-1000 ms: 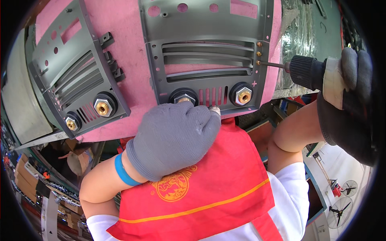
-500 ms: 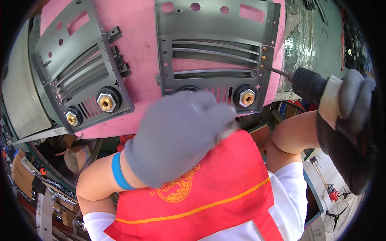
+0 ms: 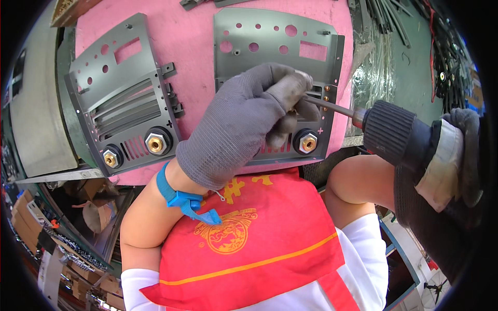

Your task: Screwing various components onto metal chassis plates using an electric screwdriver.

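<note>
My left hand, in a grey knit glove, is over the right-hand grey metal panel with its fingers pinched; what they hold, if anything, is too small to make out. The tip of a long driver bit reaches those fingertips. The bit belongs to a black power screwdriver, which my gloved right hand grips at the right. Brass-coloured screws sit along the panel's right edge. A brass socket with a hex nut shows at its lower right corner, while my left hand hides the panel's middle.
A second grey panel with two brass sockets lies to the left. Both panels rest on a pink mat. Clear plastic wrap and dark strips lie at the right. A wooden box stands at the far left.
My left hand has moved up from the panel's lower edge, and its fingers now meet the bit's tip. The screwdriver has come left and nearer, its bit off the panel's right-edge screws. More of the panels' far ends shows.
</note>
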{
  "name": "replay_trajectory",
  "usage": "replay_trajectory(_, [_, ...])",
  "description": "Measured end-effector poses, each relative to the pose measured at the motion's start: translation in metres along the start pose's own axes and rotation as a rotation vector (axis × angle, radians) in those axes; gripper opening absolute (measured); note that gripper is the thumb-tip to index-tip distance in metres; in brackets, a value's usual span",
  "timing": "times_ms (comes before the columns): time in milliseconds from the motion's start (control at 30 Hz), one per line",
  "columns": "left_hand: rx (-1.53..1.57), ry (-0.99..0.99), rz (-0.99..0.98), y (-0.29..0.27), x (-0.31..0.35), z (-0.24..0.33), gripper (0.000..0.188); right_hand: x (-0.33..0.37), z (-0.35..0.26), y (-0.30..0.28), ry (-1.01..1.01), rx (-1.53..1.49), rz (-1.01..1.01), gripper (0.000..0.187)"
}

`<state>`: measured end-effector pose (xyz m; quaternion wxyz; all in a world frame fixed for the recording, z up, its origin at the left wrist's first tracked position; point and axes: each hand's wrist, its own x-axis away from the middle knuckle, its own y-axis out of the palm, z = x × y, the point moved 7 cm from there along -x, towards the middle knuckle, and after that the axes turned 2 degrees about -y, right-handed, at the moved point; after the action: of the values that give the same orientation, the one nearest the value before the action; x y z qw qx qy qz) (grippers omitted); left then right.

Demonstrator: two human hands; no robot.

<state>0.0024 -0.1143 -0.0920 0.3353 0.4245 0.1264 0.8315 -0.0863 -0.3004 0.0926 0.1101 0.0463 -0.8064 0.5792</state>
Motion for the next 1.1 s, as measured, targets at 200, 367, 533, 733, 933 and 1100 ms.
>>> replay_trajectory(200, [0.067, 0.005, -0.007, -0.007, -0.001, -0.006, 0.054, -0.012, -0.016, 0.003, -0.017, 0.007, 0.018, 0.069])
replay_trajectory(367, [0.12, -0.033, -0.023, 0.0, -0.007, -0.007, 0.061, -0.063, -0.066, 0.034, -0.007, 0.003, 0.023, 0.069])
replay_trajectory(533, [0.032, -0.029, -0.144, 0.003, -0.003, -0.007, 0.065, -0.063, -0.064, 0.022, -0.004, 0.008, 0.022, 0.07])
replay_trajectory(733, [0.517, -0.109, -0.219, 0.01, -0.005, -0.012, 0.06, -0.063, -0.074, 0.034, -0.011, 0.01, 0.025, 0.07])
replay_trajectory(933, [0.458, -0.115, -0.301, 0.023, 0.001, -0.012, 0.055, -0.054, -0.072, 0.028, 0.005, 0.018, 0.033, 0.07])
replay_trajectory(1100, [0.53, -0.167, -0.231, 0.022, 0.001, -0.022, 0.052, -0.012, -0.03, 0.009, -0.024, -0.006, 0.035, 0.071])
